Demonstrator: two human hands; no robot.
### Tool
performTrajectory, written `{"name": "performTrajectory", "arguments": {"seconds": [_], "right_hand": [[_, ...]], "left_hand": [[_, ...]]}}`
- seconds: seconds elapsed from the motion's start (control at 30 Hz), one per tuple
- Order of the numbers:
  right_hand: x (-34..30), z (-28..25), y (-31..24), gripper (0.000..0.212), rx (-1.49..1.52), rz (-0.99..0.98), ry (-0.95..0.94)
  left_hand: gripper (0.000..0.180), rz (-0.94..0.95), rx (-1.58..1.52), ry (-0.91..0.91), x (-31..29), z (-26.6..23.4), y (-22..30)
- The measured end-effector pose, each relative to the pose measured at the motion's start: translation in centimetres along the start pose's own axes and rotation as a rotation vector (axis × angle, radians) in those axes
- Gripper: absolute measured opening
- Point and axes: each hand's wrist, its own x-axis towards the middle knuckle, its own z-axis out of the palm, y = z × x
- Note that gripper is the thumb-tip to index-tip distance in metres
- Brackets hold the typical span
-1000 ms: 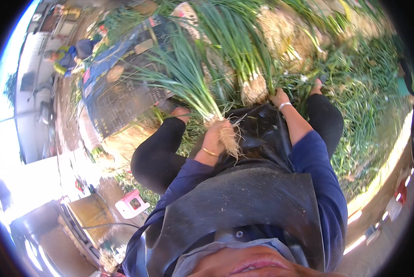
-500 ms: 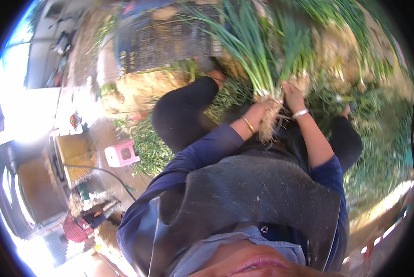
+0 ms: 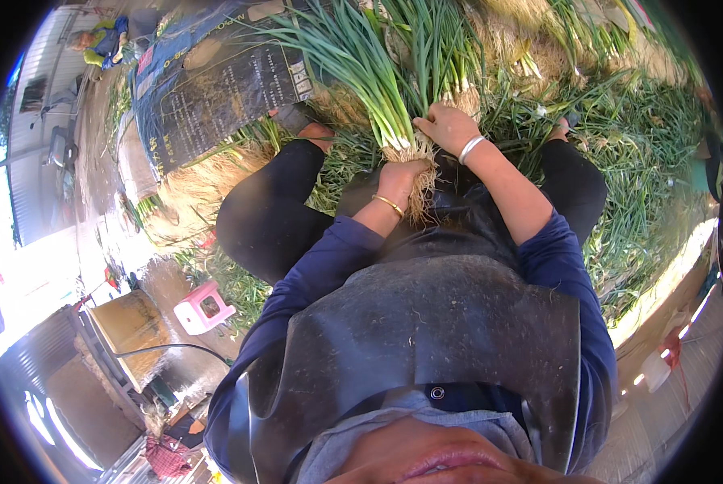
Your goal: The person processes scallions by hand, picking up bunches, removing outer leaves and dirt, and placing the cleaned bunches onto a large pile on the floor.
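A bunch of green onions [image 3: 390, 113] with long green leaves, white stems and stringy roots lies in front of my apron. My left hand [image 3: 402, 179], with a gold bangle at the wrist, is wrapped round its root end. Roots hang down past those fingers. At the right side of the white stems, my right hand [image 3: 450, 129], wearing a silver bangle, is closed with thumb and fingers curled on the onions. Part of its grip is hidden by the hand itself. More green onions [image 3: 456, 60] stand just beyond it.
Loose green leaves [image 3: 652, 161] cover the ground on both sides of my knees. Rooty onion piles [image 3: 511, 40] lie ahead, with a dark printed sack [image 3: 232, 97] at left. A pink stool [image 3: 204, 308] stands left, and another person [image 3: 107, 44] is at far left.
The view has turned, so the scene sits differently in the picture. My left hand still grips the bunch; my right hand has shifted slightly farther up along the stems.
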Motion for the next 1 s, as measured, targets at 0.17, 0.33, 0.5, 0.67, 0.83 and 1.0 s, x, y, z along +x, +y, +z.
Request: {"name": "performTrajectory", "arguments": {"seconds": [0.17,0.33,0.5,0.67,0.83,1.0], "right_hand": [[-4.1,2.0,-0.9,0.016,0.338,-0.549,0.085],[-3.9,-1.4,3.3,0.010,1.511,0.066,0.440],[1.1,2.4,6.3,0.018,1.682,0.353,0.249],[1.8,3.2,3.9,0.024,1.633,0.041,-0.094],[-4.4,4.0,1.1,0.001,0.622,-0.133,-0.231],[-5.2,0.8,4.4,0.009,-0.185,-0.689,-0.103]], "left_hand": [[0.017,-0.128,0.002,0.063,1.6,-2.4,-0.6],[0.023,-0.128,-0.105,-0.083,1.0,-2.1,-0.3],[0.019,-0.344,-0.317,-0.326,0.6,-1.6,0.8],[0.026,-0.542,-0.624,-0.412,1.5,-3.2,0.5],[0.029,-0.469,-0.721,-0.511,2.1,-4.3,1.8],[0.027,-0.411,-0.778,-0.488,1.9,-3.4,1.8]]}}
